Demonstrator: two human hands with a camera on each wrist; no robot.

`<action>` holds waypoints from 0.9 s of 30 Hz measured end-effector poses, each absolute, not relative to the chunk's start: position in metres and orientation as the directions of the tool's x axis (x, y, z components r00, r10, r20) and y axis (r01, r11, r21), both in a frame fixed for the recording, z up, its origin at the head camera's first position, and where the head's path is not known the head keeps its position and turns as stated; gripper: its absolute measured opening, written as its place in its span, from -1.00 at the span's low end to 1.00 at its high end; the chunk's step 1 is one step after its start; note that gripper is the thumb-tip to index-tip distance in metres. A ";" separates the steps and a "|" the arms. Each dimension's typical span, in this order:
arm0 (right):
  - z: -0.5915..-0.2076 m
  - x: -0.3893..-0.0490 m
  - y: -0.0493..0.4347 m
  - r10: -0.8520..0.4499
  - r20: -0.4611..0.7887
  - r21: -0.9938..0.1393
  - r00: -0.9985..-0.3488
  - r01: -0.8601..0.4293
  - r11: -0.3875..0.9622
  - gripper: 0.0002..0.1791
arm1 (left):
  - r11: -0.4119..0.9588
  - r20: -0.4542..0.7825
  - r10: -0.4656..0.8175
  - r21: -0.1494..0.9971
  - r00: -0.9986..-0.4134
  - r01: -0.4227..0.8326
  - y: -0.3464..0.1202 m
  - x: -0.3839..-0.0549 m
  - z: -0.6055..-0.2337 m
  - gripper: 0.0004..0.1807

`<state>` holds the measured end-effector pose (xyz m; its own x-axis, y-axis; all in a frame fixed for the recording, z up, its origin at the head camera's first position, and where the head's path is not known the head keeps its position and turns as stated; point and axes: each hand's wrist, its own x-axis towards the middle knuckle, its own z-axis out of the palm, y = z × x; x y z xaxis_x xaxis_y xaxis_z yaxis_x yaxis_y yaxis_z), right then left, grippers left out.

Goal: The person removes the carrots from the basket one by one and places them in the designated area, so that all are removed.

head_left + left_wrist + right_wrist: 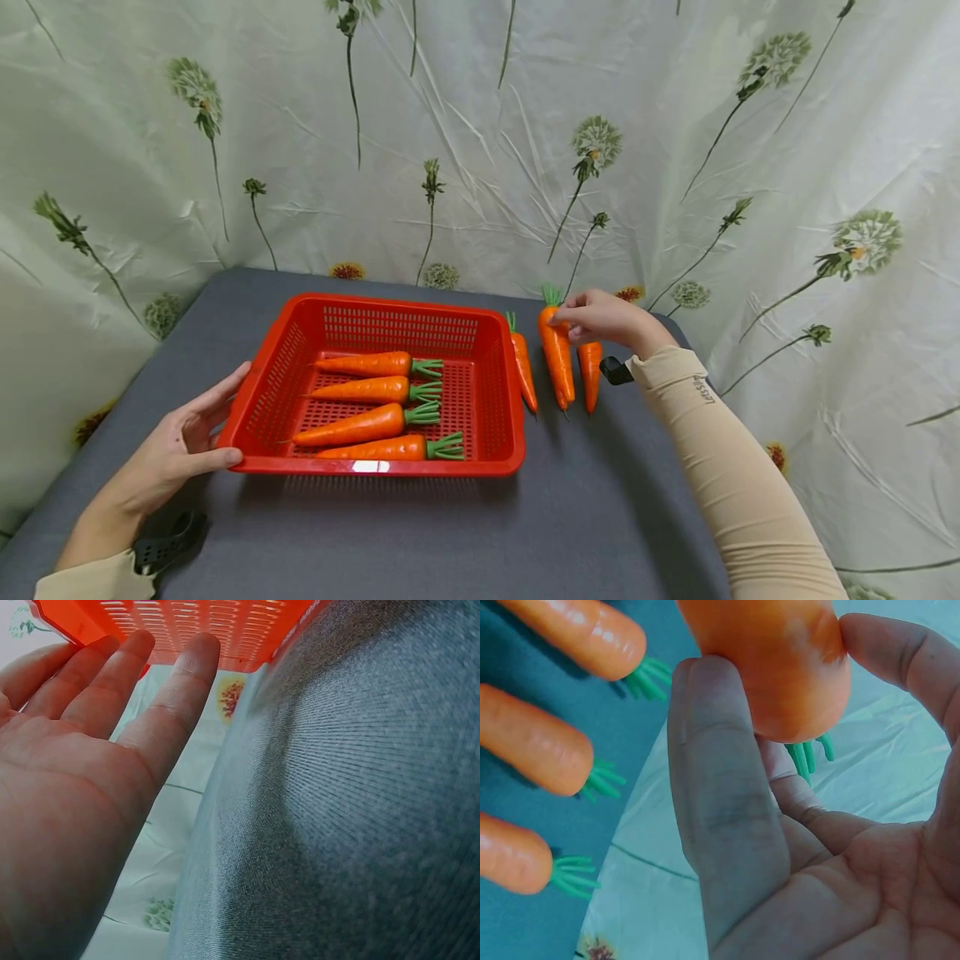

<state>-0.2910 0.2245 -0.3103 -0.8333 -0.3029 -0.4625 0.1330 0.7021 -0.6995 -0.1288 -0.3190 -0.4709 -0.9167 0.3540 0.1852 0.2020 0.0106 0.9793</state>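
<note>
My right hand [603, 318] pinches an orange carrot [772, 682] by its thick end, thumb on one side and fingers on the other. Green stalks poke out past the fingers in the right wrist view. Beneath the held carrot, the tip of another [562, 402] shows, and one more carrot lies on each side of it. My left hand [191, 429] rests at the left end of a red slotted basket [498, 468]. Its thumb lies on the front left corner, while fairly straight fingers touch the basket in the left wrist view. Inside, several carrots [360, 425] lie side by side, stalks pointing right.
A dark grey cloth [450, 542] covers the table. Behind and at the sides hangs a pale curtain [480, 108] printed with dandelions. The carrot on the left [522, 367] lies close to the basket's right wall; another carrot [591, 379] lies under the right wrist.
</note>
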 end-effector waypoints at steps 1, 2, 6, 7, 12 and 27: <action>-0.310 -0.291 0.226 -0.303 -0.458 -0.703 -0.835 0.131 0.699 -0.71 | 0.006 0.187 0.357 0.979 -0.915 0.203 -0.319 -0.129 -0.471 0.05; -0.310 -0.291 0.228 -0.306 -0.454 -0.706 -0.837 0.128 0.697 -0.71 | 0.004 0.189 0.354 0.979 -0.916 0.204 -0.319 -0.129 -0.470 0.05; -0.312 -0.291 0.237 -0.298 -0.446 -0.723 -0.844 0.144 0.676 -0.73 | -0.020 0.203 0.359 0.978 -0.911 0.209 -0.319 -0.129 -0.471 0.05; -0.313 -0.292 0.239 -0.293 -0.445 -0.726 -0.846 0.149 0.671 -0.74 | -0.025 0.206 0.362 0.977 -0.909 0.211 -0.319 -0.129 -0.471 0.05; -0.319 -0.292 0.251 -0.270 -0.441 -0.735 -0.856 0.172 0.656 -0.75 | -0.035 0.215 0.374 0.975 -0.902 0.218 -0.320 -0.130 -0.472 0.05; -0.331 -0.293 0.282 -0.184 -0.447 -0.723 -0.875 0.232 0.651 -0.50 | -0.035 0.221 0.362 0.974 -0.906 0.224 -0.318 -0.129 -0.473 0.05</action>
<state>-0.2933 0.2817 -0.3309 -0.8754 -0.1845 -0.4468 0.2318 0.6508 -0.7230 -0.1295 -0.3181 -0.4726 -0.9058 0.3615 0.2211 0.2239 -0.0346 0.9740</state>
